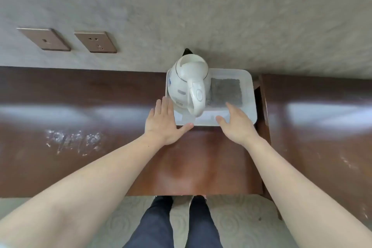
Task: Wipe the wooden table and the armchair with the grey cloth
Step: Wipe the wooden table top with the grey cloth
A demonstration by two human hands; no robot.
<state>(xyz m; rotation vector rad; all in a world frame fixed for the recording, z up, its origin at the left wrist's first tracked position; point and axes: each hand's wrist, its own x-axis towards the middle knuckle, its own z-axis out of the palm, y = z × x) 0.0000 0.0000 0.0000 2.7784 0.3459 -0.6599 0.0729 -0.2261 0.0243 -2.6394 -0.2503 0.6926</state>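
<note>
A folded grey cloth [225, 92] lies on a white tray [249, 94], to the right of a white electric kettle [188, 82]. The tray stands at the back of the dark wooden table [201, 163], against the wall. My left hand [164, 125] hovers flat at the tray's front left corner, fingers spread, holding nothing. My right hand [235, 124] reaches over the tray's front edge, fingers apart, its fingertips just short of the cloth's near edge. No armchair shows in this view.
White dusty smears [74, 141] mark the wooden surface at the left. Two brown wall plates [95, 42] sit on the grey wall at upper left. A gap [259, 96] separates the table from another wooden surface on the right. My legs stand at the table's front edge.
</note>
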